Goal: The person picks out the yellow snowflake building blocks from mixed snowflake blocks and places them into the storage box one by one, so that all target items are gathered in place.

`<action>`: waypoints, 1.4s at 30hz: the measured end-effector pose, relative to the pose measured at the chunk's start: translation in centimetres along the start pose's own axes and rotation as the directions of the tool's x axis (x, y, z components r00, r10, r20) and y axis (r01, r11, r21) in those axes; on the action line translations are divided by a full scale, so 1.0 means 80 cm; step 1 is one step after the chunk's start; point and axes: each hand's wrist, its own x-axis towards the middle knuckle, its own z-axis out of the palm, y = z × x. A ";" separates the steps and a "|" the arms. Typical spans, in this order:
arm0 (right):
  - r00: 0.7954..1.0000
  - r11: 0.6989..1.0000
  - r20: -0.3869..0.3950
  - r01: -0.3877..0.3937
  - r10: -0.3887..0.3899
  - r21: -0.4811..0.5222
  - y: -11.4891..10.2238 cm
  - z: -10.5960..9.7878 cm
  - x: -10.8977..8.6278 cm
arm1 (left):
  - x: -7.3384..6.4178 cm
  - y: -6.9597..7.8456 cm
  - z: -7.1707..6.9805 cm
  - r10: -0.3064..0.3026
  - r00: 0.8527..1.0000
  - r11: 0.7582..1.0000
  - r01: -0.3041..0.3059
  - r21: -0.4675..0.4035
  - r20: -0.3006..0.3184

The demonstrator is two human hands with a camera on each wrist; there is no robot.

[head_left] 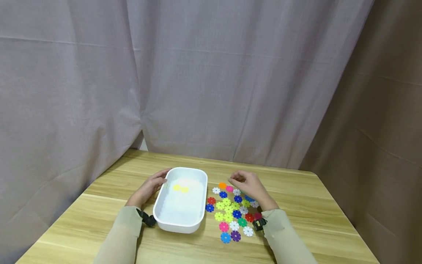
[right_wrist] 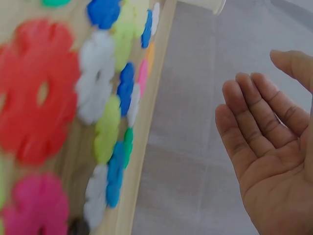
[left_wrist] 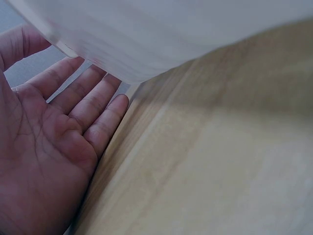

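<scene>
A white rectangular plastic tray (head_left: 180, 225) stands on the wooden table, with two yellow snowflake discs (head_left: 180, 188) on its floor. My left hand (head_left: 150, 187) lies against the tray's left side near its far corner. In the left wrist view the fingers (left_wrist: 93, 100) reach out fairly straight beside the tray's outer wall (left_wrist: 161, 39), and the thumb is near the rim. My right hand (head_left: 250, 184) hovers over the far right of the loose snowflake discs. Its fingers (right_wrist: 261, 115) bend slightly, thumb apart, with nothing between them in the right wrist view.
Many flat notched discs (head_left: 228, 209) in yellow, blue, white, red, pink, green, purple and orange lie spread on the table (head_left: 184, 253) right of the tray. Grey curtains (head_left: 211, 91) hang behind the table and along both sides.
</scene>
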 end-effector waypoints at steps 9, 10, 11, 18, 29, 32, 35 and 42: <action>0.988 0.998 0.139 0.065 -0.068 0.026 0.027 -0.014 -0.015 | 0.001 0.003 0.003 0.008 1.000 1.000 -0.008 -0.008 -0.007; 0.985 0.997 0.158 0.067 -0.070 0.025 0.030 -0.015 -0.017 | 0.001 0.003 0.003 0.009 1.000 1.000 -0.009 -0.006 -0.006; 0.982 0.997 0.176 0.069 -0.072 0.023 0.033 -0.017 -0.019 | 0.001 0.003 0.003 0.010 1.000 1.000 -0.010 -0.005 -0.006; 0.959 0.998 0.281 0.047 -0.032 -0.048 0.057 -0.032 -0.029 | 0.003 0.003 0.003 0.008 1.000 1.000 -0.008 -0.002 -0.003; 0.943 0.998 0.332 0.020 -0.001 -0.056 0.076 -0.049 -0.044 | 0.002 0.003 0.001 -0.005 1.000 1.000 0.006 0.011 -0.012; 0.932 0.999 0.361 0.009 0.006 -0.041 0.074 -0.049 -0.046 | 0.001 0.002 0.000 -0.006 1.000 1.000 0.006 0.010 -0.009; 0.920 0.999 0.391 -0.011 0.024 -0.036 0.074 -0.048 -0.046 | 0.001 0.002 0.001 -0.005 1.000 1.000 0.005 0.016 -0.003; 0.916 0.997 0.397 -0.027 0.053 -0.071 0.075 -0.045 -0.047 | 0.000 0.001 0.001 -0.013 1.000 1.000 0.014 0.010 -0.019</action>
